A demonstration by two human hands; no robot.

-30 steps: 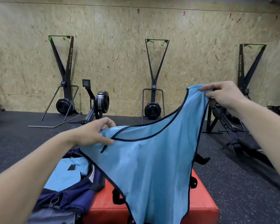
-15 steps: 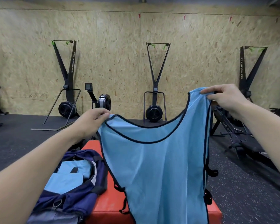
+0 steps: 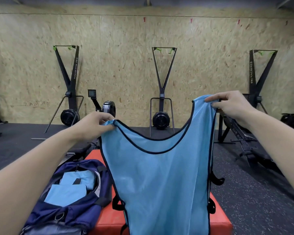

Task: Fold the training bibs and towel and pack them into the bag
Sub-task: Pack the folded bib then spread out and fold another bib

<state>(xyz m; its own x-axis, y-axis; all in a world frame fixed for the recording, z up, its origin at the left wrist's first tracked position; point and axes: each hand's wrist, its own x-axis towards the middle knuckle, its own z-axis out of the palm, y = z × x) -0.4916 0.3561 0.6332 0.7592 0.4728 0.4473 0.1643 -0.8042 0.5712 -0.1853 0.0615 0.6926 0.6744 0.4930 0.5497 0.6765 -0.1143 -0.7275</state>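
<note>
The left hand (image 3: 92,126) pinches the left shoulder strap of one light-blue bib (image 3: 159,180), fingers curled tight on the cloth in a closed grip. The right hand (image 3: 231,106) pinches the right strap the same way, held higher than the left. The bib hangs spread between them, above a red box (image 3: 109,219) on the floor. One navy bag (image 3: 71,192) lies open on the box's left side, just beside the hanging bib, with folded light-blue cloth (image 3: 70,190) inside; how many pieces, I cannot tell. Three ski machines (image 3: 161,89) stand along the board wall, and one rower (image 3: 105,107) sits near the left one.
</note>
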